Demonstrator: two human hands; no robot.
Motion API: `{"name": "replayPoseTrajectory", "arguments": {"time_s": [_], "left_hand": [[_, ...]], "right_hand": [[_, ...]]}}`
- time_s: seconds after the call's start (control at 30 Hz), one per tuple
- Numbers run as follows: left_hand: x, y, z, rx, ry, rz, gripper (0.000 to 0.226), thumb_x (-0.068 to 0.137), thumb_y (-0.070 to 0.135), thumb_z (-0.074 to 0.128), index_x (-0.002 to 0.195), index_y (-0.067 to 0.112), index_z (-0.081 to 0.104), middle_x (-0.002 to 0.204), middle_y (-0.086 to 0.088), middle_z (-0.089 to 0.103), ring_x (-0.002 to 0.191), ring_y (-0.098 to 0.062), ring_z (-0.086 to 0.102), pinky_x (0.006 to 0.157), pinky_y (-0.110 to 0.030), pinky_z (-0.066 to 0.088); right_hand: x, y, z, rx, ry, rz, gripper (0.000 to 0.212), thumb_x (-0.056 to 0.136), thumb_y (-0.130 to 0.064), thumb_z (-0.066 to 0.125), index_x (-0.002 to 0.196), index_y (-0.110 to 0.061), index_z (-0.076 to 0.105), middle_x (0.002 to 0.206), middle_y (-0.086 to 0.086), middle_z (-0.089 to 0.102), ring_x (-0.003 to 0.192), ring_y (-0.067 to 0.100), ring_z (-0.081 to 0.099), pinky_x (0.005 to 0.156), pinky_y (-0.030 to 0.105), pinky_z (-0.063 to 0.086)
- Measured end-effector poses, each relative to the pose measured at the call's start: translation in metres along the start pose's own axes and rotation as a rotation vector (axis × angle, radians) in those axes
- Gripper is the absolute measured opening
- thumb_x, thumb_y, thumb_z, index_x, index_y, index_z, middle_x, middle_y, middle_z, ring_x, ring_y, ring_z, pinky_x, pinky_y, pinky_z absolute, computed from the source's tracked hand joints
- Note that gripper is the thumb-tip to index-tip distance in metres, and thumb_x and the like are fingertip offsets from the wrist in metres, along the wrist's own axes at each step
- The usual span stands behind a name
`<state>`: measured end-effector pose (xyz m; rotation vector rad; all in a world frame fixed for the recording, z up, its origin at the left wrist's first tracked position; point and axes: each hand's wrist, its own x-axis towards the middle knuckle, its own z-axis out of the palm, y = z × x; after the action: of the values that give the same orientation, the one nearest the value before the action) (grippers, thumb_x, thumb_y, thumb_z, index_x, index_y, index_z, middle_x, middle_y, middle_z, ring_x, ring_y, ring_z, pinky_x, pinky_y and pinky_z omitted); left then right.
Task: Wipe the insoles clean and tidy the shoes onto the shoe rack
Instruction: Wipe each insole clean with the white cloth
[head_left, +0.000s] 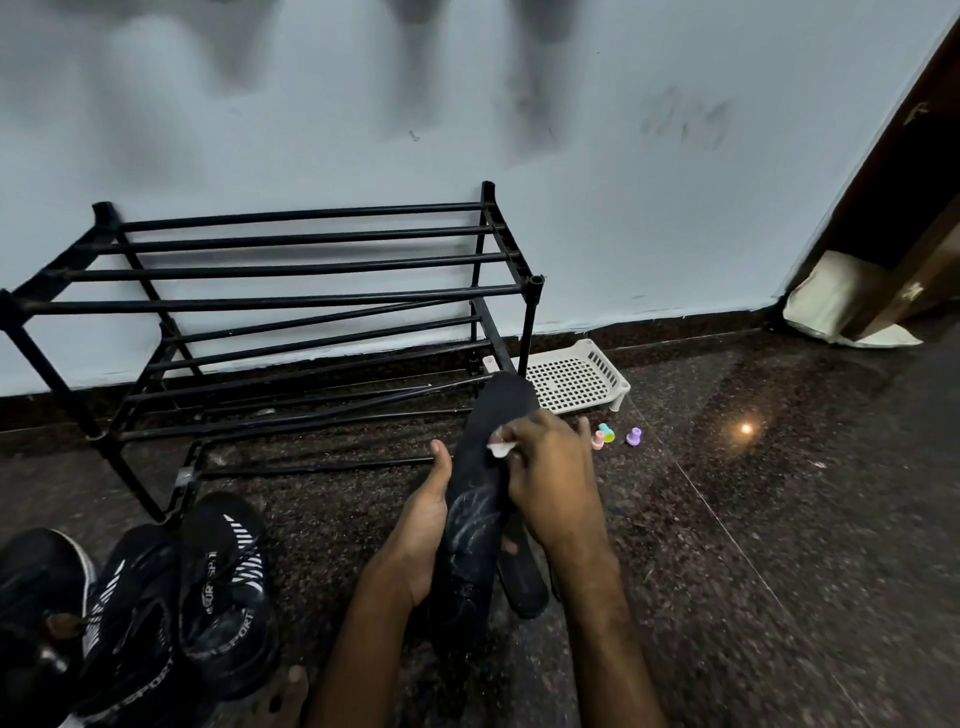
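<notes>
A black insole (478, 499) is held up off the dark speckled floor (769, 561), its toe end pointing toward the shoe rack (291, 270) and its heel end down near the person's forearms. The left hand (423, 525) grips it along its left edge, thumb up along that edge and the palm behind it; the other fingers are hidden behind the insole. The right hand (550, 467) curls its fingers around a small white wipe (500, 448) and presses it onto the insole's upper half. Pale streaks show on the lower half. A second insole (522, 577) lies just beneath the right wrist, seemingly flat on the floor, though most of it is hidden. The black rack stands against the pale wall, its bars bare. Three black sport shoes (223, 587) with white stripes sit close together at the lower left, in front of the rack. A white slotted tray (571, 376) rests beside the rack's right leg, with a few small pastel pieces (605, 432) near it.
</notes>
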<state>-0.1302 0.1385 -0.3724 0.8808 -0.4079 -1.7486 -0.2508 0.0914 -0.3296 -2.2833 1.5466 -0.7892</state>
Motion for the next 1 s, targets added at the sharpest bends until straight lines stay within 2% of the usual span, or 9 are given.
{"name": "replayPoseTrajectory", "arguments": {"time_s": [0.1,0.2,0.3,0.4,0.5,0.57,0.77,0.9,1.0], "left_hand": [[-0.001,0.000,0.002,-0.023,0.036,-0.015,0.078,0.092,0.069,0.028,0.108,0.009,0.076,0.115,-0.021,0.069,0.099,-0.030,0.071,0.075,-0.038,0.058],[0.000,0.004,-0.001,-0.064,0.044,0.005,0.082,0.090,0.071,0.028,0.103,0.007,0.076,0.106,-0.020,0.072,0.086,-0.030,0.073,0.066,-0.038,0.060],[-0.002,0.006,-0.002,-0.028,0.021,0.015,0.078,0.092,0.068,0.028,0.108,0.003,0.069,0.089,-0.019,0.073,0.062,-0.030,0.070,0.049,-0.039,0.058],[-0.006,0.008,0.001,-0.011,0.029,0.007,0.077,0.092,0.068,0.030,0.110,0.005,0.071,0.099,-0.020,0.072,0.075,-0.030,0.072,0.056,-0.039,0.060],[-0.009,0.011,0.000,-0.017,0.033,0.002,0.080,0.090,0.071,0.031,0.119,0.006,0.069,0.117,-0.022,0.068,0.098,-0.031,0.071,0.072,-0.038,0.060],[-0.010,0.012,-0.004,-0.003,0.030,0.018,0.082,0.090,0.070,0.029,0.121,0.003,0.065,0.106,-0.022,0.071,0.084,-0.032,0.073,0.062,-0.039,0.060],[-0.009,0.011,-0.004,0.064,0.012,0.030,0.081,0.092,0.068,0.030,0.128,0.003,0.060,0.111,-0.022,0.069,0.083,-0.033,0.072,0.052,-0.042,0.060],[-0.009,0.012,-0.008,0.065,-0.013,0.064,0.080,0.093,0.067,0.028,0.127,0.002,0.060,0.094,-0.018,0.072,0.067,-0.028,0.071,0.048,-0.038,0.058],[-0.011,0.014,-0.010,0.079,-0.022,0.058,0.079,0.093,0.066,0.027,0.112,0.002,0.071,0.096,-0.026,0.071,0.071,-0.035,0.070,0.044,-0.035,0.056]], "right_hand": [[0.000,-0.011,0.007,0.100,-0.047,-0.095,0.027,0.082,-0.008,0.067,0.099,-0.028,0.071,0.102,-0.014,0.060,0.100,0.007,0.057,0.111,0.058,0.027],[-0.005,-0.009,0.004,0.098,-0.222,-0.073,0.021,0.084,-0.014,0.066,0.095,-0.032,0.071,0.101,-0.017,0.062,0.102,0.003,0.057,0.114,0.061,0.018],[-0.004,0.000,0.002,-0.052,-0.093,0.041,0.021,0.087,-0.015,0.064,0.098,-0.032,0.070,0.107,-0.015,0.062,0.105,0.006,0.058,0.115,0.059,0.016],[-0.001,-0.005,0.006,0.010,-0.021,0.035,0.023,0.087,-0.013,0.064,0.100,-0.031,0.070,0.106,-0.014,0.062,0.106,0.009,0.058,0.115,0.058,0.019],[-0.006,-0.016,0.008,0.120,-0.161,-0.061,0.023,0.087,-0.013,0.064,0.097,-0.032,0.071,0.105,-0.017,0.061,0.106,0.002,0.055,0.117,0.059,0.014],[-0.007,-0.014,0.004,0.083,-0.212,-0.038,0.021,0.088,-0.014,0.064,0.097,-0.032,0.071,0.107,-0.018,0.060,0.105,0.000,0.054,0.117,0.058,0.009],[0.004,0.001,0.006,0.043,0.089,0.045,0.027,0.082,-0.006,0.067,0.097,-0.028,0.072,0.097,-0.012,0.054,0.092,0.008,0.054,0.105,0.055,0.036],[-0.001,0.003,0.008,0.158,-0.200,-0.088,0.025,0.076,-0.008,0.069,0.087,-0.031,0.072,0.093,-0.017,0.057,0.090,0.004,0.058,0.101,0.056,0.042],[0.001,0.016,0.004,-0.001,-0.096,-0.008,0.026,0.075,-0.008,0.069,0.088,-0.030,0.072,0.095,-0.012,0.059,0.092,0.010,0.060,0.103,0.055,0.038]]}}
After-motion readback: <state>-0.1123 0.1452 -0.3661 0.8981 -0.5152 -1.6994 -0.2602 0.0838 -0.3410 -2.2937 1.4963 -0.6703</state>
